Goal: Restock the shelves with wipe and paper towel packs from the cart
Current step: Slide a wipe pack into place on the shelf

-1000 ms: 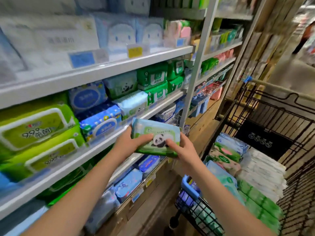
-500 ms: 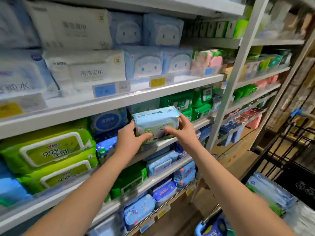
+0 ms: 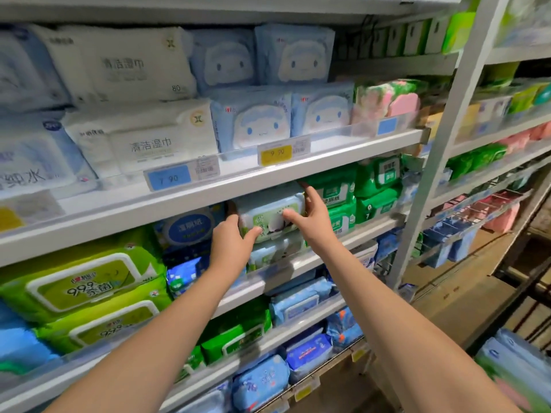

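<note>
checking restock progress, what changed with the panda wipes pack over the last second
The panda wipe pack moved from in front of the shelf up and in, onto a similar pack. The left hand still grips its left end; the right hand has opened, fingers straight against its right side. Neighbouring green packs unchanged.

I see bright, even light on the shelves (image 3: 343, 162); the lower right sits dim, and the edges bow and smear with blur.

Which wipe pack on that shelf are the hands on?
The pale green and white wipe pack, atop a matching one: left hand grips it, right hand touches it.
</note>
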